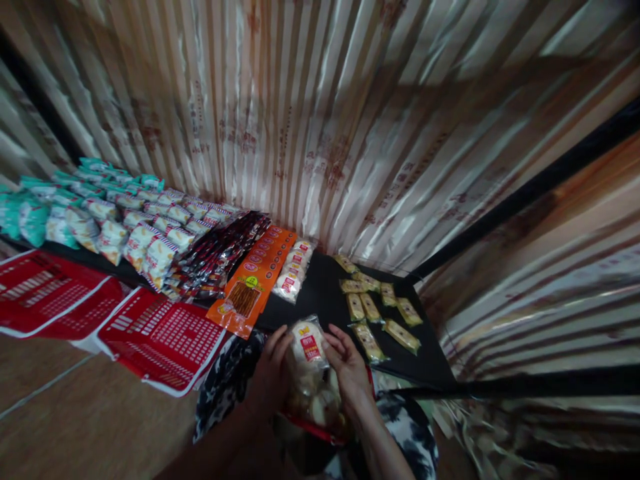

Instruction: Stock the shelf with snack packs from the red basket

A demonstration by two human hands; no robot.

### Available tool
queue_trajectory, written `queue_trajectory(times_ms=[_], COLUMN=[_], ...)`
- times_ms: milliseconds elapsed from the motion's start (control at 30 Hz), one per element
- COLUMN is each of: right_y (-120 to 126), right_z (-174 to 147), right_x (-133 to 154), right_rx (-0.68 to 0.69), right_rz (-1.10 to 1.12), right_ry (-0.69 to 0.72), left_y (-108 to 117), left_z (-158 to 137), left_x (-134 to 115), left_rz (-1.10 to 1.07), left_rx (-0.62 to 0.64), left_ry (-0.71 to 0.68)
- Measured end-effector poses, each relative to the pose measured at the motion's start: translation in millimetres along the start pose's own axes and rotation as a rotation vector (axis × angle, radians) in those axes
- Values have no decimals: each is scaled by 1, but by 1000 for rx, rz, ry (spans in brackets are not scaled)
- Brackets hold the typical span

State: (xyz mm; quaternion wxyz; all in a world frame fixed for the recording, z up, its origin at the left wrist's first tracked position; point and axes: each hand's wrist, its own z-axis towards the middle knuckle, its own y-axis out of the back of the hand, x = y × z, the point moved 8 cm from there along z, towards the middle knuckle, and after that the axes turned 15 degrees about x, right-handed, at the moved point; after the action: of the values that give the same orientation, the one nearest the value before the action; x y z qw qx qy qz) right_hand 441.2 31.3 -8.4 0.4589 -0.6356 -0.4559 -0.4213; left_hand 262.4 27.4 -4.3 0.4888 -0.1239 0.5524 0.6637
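Between my two hands is a clear packet with a white rounded snack and a red label [309, 343]. The fingers of my left hand [273, 363] close on its left side. My right hand [350, 367] grips its right side with the thumb on the front. Below the packet, at my lap, a red basket [327, 437] holds more packets, partly hidden by my hands. Just ahead on the black shelf lies a row of similar white packets with red labels [293, 270].
Small yellowish packets [370, 340] lie scattered on the black shelf [320, 287] to the right. Leftward are an orange snack bag [257, 280], dark shiny packets [220, 253] and rows of white-and-teal bags [113, 240]. Red baskets [160, 340] stand in front. Corrugated sheeting [280, 133] rises behind.
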Motion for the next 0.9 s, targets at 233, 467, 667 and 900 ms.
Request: queue_trajectory(times_ms=[233, 467, 667, 900], right_y=[-11, -31, -35, -42], right_z=[19, 40, 59, 83], right_x=[-15, -27, -27, -27], right_rx=[-37, 41, 44, -9], right_rz=[2, -11, -144, -165], right_ry=[10, -10, 31, 60], left_y=[6, 11, 7, -2], left_z=[7, 20, 39, 55], left_x=[7, 22, 36, 36], left_rz=[-98, -123, 62, 284], left_rx=[5, -11, 2, -18], left_ry=[63, 210, 242, 150])
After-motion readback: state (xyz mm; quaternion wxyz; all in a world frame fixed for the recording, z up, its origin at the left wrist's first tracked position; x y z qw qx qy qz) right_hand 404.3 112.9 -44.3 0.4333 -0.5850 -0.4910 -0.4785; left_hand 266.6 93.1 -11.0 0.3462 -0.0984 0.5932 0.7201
